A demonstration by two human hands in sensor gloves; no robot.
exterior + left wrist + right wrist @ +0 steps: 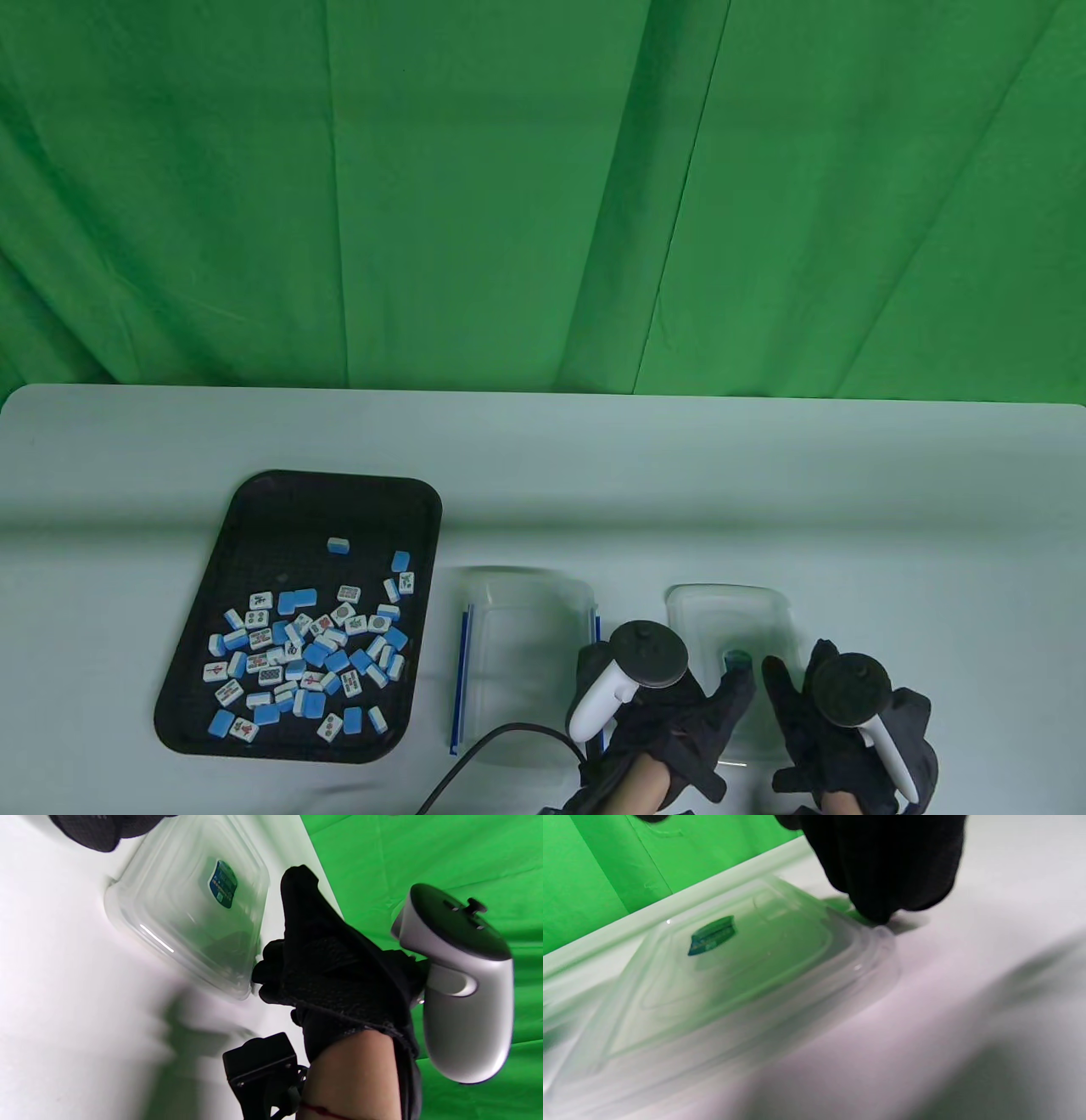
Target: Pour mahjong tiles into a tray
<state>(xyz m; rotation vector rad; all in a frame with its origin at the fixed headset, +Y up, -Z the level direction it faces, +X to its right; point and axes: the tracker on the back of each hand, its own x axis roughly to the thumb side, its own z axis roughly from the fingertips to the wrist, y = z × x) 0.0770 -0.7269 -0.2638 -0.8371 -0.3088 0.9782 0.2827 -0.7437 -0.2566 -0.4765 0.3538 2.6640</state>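
Observation:
A black tray (pixel 339 509) lies at the left of the table with several blue-backed mahjong tiles (pixel 305 654) spread in its near half. A clear plastic box (pixel 721 620) with a green sticker rests on the table at the right and holds no tiles. My left hand (pixel 730 692) touches its near left side, thumb raised apart from the fingers in the left wrist view (pixel 331 976). My right hand (pixel 793 705) rests at its right edge. In the right wrist view my fingertips (pixel 882 878) touch the box's (pixel 734 963) corner rim.
A clear lid with blue strips (pixel 526 645) lies between the tray and the box. A black cable (pixel 492 747) runs from my left wrist along the front edge. Green cloth hangs behind the table.

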